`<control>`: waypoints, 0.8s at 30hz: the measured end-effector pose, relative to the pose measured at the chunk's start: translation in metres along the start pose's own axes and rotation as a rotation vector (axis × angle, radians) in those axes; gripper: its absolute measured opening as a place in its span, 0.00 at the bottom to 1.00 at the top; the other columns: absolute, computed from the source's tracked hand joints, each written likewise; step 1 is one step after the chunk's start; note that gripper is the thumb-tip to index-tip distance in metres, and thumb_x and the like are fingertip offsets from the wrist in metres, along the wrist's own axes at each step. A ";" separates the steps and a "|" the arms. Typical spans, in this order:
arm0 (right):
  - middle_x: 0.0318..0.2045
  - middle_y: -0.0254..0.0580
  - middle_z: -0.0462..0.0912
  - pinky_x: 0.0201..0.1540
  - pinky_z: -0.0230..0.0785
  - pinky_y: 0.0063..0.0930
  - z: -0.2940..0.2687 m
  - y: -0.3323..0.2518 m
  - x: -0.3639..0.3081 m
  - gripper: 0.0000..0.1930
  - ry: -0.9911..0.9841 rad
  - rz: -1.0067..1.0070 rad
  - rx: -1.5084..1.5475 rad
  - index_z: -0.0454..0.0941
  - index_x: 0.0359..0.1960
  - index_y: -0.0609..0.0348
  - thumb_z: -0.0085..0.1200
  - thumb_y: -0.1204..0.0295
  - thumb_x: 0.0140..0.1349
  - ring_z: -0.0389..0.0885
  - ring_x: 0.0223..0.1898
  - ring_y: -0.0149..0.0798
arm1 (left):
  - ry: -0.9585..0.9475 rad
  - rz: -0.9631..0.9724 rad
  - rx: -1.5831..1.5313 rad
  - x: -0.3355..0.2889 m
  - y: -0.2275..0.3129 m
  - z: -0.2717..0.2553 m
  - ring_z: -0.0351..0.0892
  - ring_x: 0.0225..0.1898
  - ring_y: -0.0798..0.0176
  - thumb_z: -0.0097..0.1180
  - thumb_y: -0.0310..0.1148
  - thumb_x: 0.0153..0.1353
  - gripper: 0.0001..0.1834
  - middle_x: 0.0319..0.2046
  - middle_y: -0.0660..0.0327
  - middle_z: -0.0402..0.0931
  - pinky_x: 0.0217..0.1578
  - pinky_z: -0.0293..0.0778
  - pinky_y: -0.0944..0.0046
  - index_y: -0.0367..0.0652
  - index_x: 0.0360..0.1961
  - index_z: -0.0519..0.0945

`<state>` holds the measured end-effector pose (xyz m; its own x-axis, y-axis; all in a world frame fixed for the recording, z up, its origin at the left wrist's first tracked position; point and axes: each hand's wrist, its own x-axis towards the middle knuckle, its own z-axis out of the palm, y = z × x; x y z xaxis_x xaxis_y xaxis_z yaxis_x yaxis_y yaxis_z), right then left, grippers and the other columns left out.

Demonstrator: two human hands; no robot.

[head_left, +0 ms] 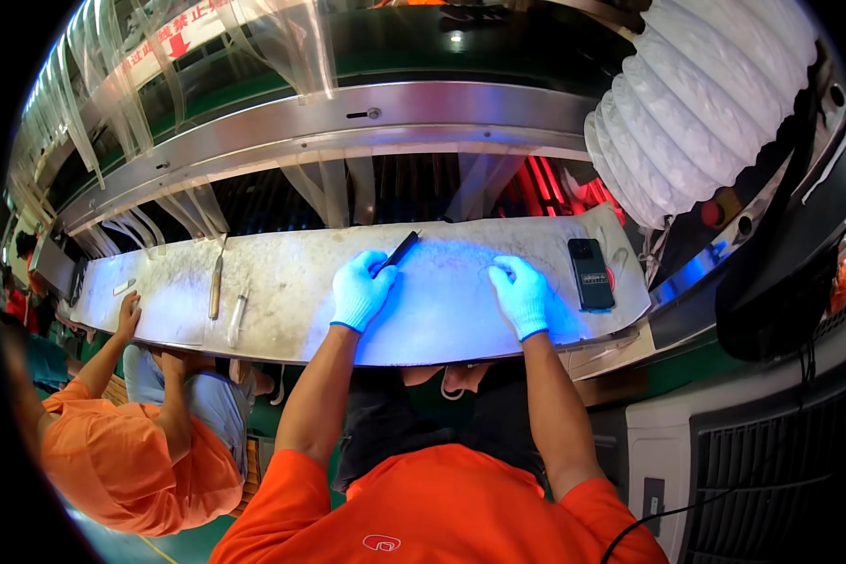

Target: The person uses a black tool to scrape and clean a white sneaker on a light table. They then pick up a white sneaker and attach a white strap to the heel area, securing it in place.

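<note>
My left hand (pixel 361 293), in a white glove lit blue, is closed around a slim black pen-shaped tool (pixel 399 254). The tool tilts up and to the right, its narrow tip pointing away from me; I cannot tell its exact kind. My right hand (pixel 522 299), gloved the same way, hovers at or rests on the pale worktop (pixel 442 343) further right. Its fingers are curled together, with a faint thin curved line beside the fingertips. Whatever it may hold is too small to name.
A dark phone (pixel 589 274) lies right of my right hand. Leftward are a wooden-handled knife (pixel 216 289) and a white-handled tool (pixel 238 320). A co-worker in orange (pixel 141 451) sits at left. Behind the worktop runs a metal rail (pixel 376 117); a white ribbed duct (pixel 700 103) hangs at right.
</note>
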<state>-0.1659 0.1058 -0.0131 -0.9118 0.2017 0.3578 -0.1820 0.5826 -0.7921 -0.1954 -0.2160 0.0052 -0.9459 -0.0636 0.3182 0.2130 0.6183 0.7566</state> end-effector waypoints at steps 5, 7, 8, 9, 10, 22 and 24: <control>0.48 0.53 0.93 0.53 0.84 0.39 0.000 -0.001 0.001 0.16 -0.011 0.027 0.042 0.90 0.53 0.61 0.70 0.65 0.69 0.94 0.47 0.50 | 0.006 -0.020 -0.005 0.000 0.007 -0.001 0.92 0.40 0.44 0.73 0.38 0.63 0.16 0.40 0.47 0.90 0.46 0.86 0.52 0.39 0.47 0.91; 0.48 0.53 0.93 0.53 0.84 0.39 0.000 0.000 0.000 0.16 -0.003 0.037 0.034 0.91 0.53 0.61 0.70 0.65 0.69 0.94 0.47 0.50 | 0.006 0.002 0.024 -0.001 0.008 -0.001 0.92 0.40 0.45 0.73 0.38 0.63 0.16 0.40 0.47 0.90 0.46 0.86 0.52 0.39 0.47 0.91; 0.48 0.53 0.93 0.53 0.84 0.39 0.001 0.000 0.000 0.16 0.001 0.039 0.031 0.91 0.53 0.60 0.70 0.65 0.70 0.94 0.47 0.50 | 0.008 0.010 0.030 0.000 0.006 -0.001 0.92 0.40 0.45 0.73 0.38 0.63 0.16 0.40 0.47 0.90 0.47 0.86 0.52 0.39 0.47 0.91; 0.48 0.53 0.93 0.53 0.84 0.39 0.001 0.000 -0.001 0.16 -0.002 0.035 0.020 0.91 0.53 0.60 0.70 0.65 0.70 0.94 0.47 0.50 | 0.009 0.019 0.036 0.000 0.005 -0.001 0.92 0.41 0.45 0.73 0.38 0.63 0.16 0.40 0.47 0.90 0.47 0.86 0.52 0.39 0.47 0.91; 0.48 0.53 0.93 0.53 0.84 0.39 0.001 0.000 -0.001 0.16 -0.002 0.033 0.009 0.91 0.53 0.60 0.70 0.65 0.70 0.94 0.47 0.50 | 0.007 0.019 0.030 0.000 0.005 -0.002 0.92 0.41 0.44 0.73 0.38 0.63 0.16 0.40 0.47 0.90 0.47 0.86 0.52 0.39 0.47 0.91; 0.49 0.53 0.94 0.53 0.85 0.39 0.001 0.002 0.000 0.16 0.002 0.012 0.019 0.90 0.53 0.61 0.70 0.65 0.70 0.94 0.48 0.50 | -0.003 0.012 0.021 0.001 0.002 0.000 0.92 0.41 0.44 0.74 0.37 0.63 0.16 0.41 0.47 0.90 0.47 0.86 0.52 0.39 0.47 0.91; 0.48 0.52 0.94 0.53 0.85 0.39 0.001 0.004 0.001 0.16 0.006 -0.006 0.009 0.90 0.53 0.61 0.70 0.65 0.70 0.94 0.47 0.50 | -0.001 0.020 0.033 0.001 0.001 0.000 0.92 0.41 0.44 0.74 0.38 0.63 0.16 0.40 0.47 0.90 0.47 0.86 0.51 0.39 0.47 0.91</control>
<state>-0.1676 0.1076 -0.0167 -0.9084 0.2034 0.3654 -0.1904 0.5768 -0.7944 -0.1966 -0.2153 0.0058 -0.9416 -0.0505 0.3329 0.2238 0.6447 0.7309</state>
